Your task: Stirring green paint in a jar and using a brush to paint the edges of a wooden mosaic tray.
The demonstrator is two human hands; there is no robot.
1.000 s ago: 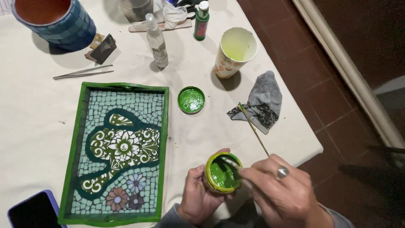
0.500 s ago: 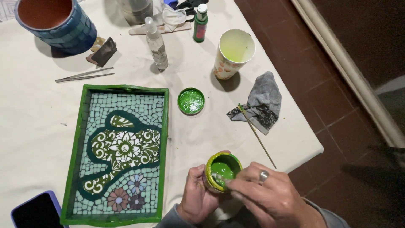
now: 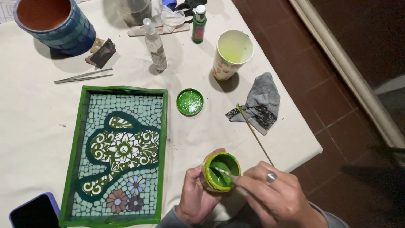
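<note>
While left hand (image 3: 195, 198) grips paint jar (image 3: 221, 171), right hand (image 3: 274, 196) fingers pinch brush (image 3: 253, 131); white tablecloth (image 3: 38, 109), red tile floor (image 3: 333, 105).

Desk (image 3: 38, 109) under white cloth. Ahead-left of the hands: green-framed mosaic tray (image 3: 116, 154). Just ahead: green lid (image 3: 190, 101). Ahead-right: grey rag (image 3: 260, 101), thin stick (image 3: 253, 131). Farther off: paper cup (image 3: 230, 54), spray bottle (image 3: 155, 40), tweezers (image 3: 82, 76), blue pot (image 3: 55, 25).
</note>
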